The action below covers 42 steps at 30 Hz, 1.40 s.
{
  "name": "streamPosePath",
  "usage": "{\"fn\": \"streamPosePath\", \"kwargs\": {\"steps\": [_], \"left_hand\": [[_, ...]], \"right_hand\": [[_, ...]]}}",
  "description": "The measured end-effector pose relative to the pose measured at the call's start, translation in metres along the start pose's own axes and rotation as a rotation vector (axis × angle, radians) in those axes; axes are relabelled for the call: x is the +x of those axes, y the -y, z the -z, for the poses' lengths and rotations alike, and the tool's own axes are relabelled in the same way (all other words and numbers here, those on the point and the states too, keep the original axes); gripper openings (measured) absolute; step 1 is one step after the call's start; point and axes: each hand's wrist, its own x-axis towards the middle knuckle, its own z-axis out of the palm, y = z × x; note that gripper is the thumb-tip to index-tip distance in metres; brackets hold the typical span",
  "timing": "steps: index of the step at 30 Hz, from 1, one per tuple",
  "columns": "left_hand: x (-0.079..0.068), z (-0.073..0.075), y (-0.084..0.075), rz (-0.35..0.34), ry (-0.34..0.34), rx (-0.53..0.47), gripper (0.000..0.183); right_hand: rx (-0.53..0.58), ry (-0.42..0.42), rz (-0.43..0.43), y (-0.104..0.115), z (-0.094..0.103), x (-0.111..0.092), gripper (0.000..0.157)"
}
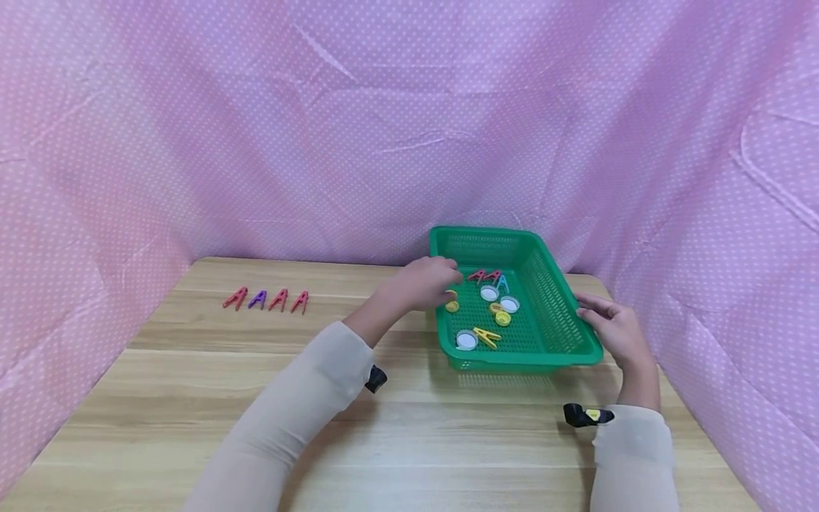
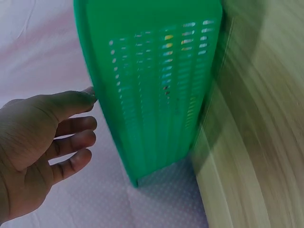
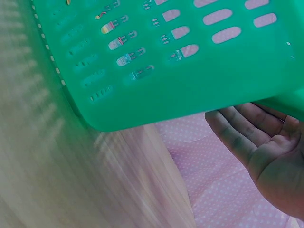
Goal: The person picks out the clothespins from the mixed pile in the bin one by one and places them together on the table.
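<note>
A green plastic basket point(image 1: 557, 341) stands on the table, turned slightly askew. My left hand point(image 1: 425, 282) is over its left rim, fingers bent loosely and fingertips apart; nothing is seen between them. In the left wrist view the left hand point(image 2: 42, 137) reaches past the rim, so some fingertips are hidden. At the opposite side my right hand point(image 1: 614, 331) holds the rim, thumb on top and fingers point(image 3: 237, 128) beneath. Inside lie red clothespins point(image 1: 493, 275), a blue clothespin point(image 1: 502, 283), a yellow clothespin point(image 1: 488, 336), white round lids point(image 1: 489, 293) and yellow caps point(image 1: 502, 318).
Several clothespins lie in a row at the back left: red ones point(image 1: 279, 299) and a purple one point(image 1: 258, 299). The wooden table point(image 1: 409, 441) meets a pink dotted cloth point(image 1: 320, 142) at its back and sides.
</note>
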Motion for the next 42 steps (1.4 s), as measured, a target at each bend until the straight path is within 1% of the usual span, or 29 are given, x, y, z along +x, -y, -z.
{"fn": "streamPosePath", "kwargs": {"steps": [4, 7, 14, 18, 20, 24, 27, 29, 36, 42], "left_hand": [[0.012, -0.004, -0.008, -0.019, 0.042, -0.017, 0.029], [0.020, -0.008, -0.015, -0.039, 0.063, -0.005, 0.026], [0.035, -0.018, -0.025, -0.116, 0.094, 0.100, 0.023], [0.044, -0.022, -0.030, -0.137, 0.132, 0.116, 0.025], [0.048, -0.024, -0.032, -0.138, 0.155, 0.098, 0.025], [0.053, -0.027, -0.036, -0.147, 0.211, 0.025, 0.030], [0.056, -0.028, -0.039, -0.160, 0.234, -0.025, 0.033], [0.058, -0.030, -0.039, -0.159, 0.241, -0.041, 0.033], [0.066, -0.041, -0.037, -0.117, 0.318, -0.111, 0.034], [0.075, -0.050, -0.036, -0.114, 0.327, -0.140, 0.033]], "right_hand": [[-0.013, -0.006, 0.000, -0.001, 0.000, 0.000, 0.048], [-0.019, -0.009, -0.001, -0.001, 0.001, 0.001, 0.048], [-0.032, 0.000, -0.005, -0.001, 0.000, 0.002, 0.048], [-0.038, -0.007, -0.008, 0.000, 0.000, 0.002, 0.048], [-0.040, -0.009, -0.009, 0.000, 0.000, 0.002, 0.048], [-0.041, -0.005, -0.014, 0.000, 0.000, 0.001, 0.048], [-0.033, -0.007, -0.014, -0.001, 0.000, 0.001, 0.047], [-0.024, -0.009, -0.010, -0.001, 0.000, 0.001, 0.047], [-0.003, -0.004, -0.010, -0.001, -0.001, 0.002, 0.047], [0.010, 0.000, -0.018, 0.000, 0.000, 0.001, 0.048]]}}
